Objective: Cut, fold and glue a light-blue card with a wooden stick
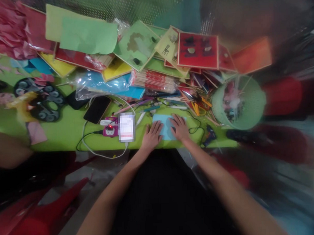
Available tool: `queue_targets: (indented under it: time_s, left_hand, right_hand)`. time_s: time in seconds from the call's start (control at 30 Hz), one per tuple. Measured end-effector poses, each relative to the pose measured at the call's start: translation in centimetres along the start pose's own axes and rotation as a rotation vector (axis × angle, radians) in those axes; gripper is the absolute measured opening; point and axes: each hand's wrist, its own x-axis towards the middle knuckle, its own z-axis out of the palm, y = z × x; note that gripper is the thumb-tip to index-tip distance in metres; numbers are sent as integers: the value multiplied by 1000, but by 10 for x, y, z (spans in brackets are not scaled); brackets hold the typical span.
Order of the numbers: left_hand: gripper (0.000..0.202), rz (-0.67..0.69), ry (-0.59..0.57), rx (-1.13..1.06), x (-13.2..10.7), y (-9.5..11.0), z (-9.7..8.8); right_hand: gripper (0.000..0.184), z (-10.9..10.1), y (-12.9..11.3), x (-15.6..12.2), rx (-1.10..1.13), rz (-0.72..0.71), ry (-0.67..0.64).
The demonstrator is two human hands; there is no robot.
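Note:
A light blue sheet of paper (166, 125) lies flat on the green tabletop (69, 143) in front of me. My left hand (152, 135) rests on its left side, palm down with the fingers stretched out. On the right side of the paper lies my right hand (180, 128), also flat with fingers spread. Neither hand grips anything. Left of my left hand is a phone with a lit screen (126, 127), plugged into a white cable. A glue gun (209, 136) lies on the table to the right of my right hand, its black cord curling nearby.
Behind are stacked coloured cards (197, 50), a bundle of sticks in clear plastic (152, 81) and scattered pens (151, 108). A green basket (238, 103) stands right. A dark phone (97, 109), a purple power adapter (110, 128) and a person's arm (10, 150) are left.

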Motion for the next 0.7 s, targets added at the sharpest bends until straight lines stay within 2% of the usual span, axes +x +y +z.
queue_targets:
  time_s: [0.17,0.4,0.57,0.7]
  left_hand:
    - [63,3,54,41,-3,0,11]
    - [64,-25,103,93,-22,10,18]
    - [64,-113,171,102,-5,13,17]
    - [67,-124,208,98,11,9,18]
  right_hand:
    - [55,-2,-1,0,29,-16,-1]
    - [58,2,-4,-10,40,-60,-55]
    - [59,4,-4,-15,78,-66,-47]
    - [60,0,-5,-15,81,-77,-23]
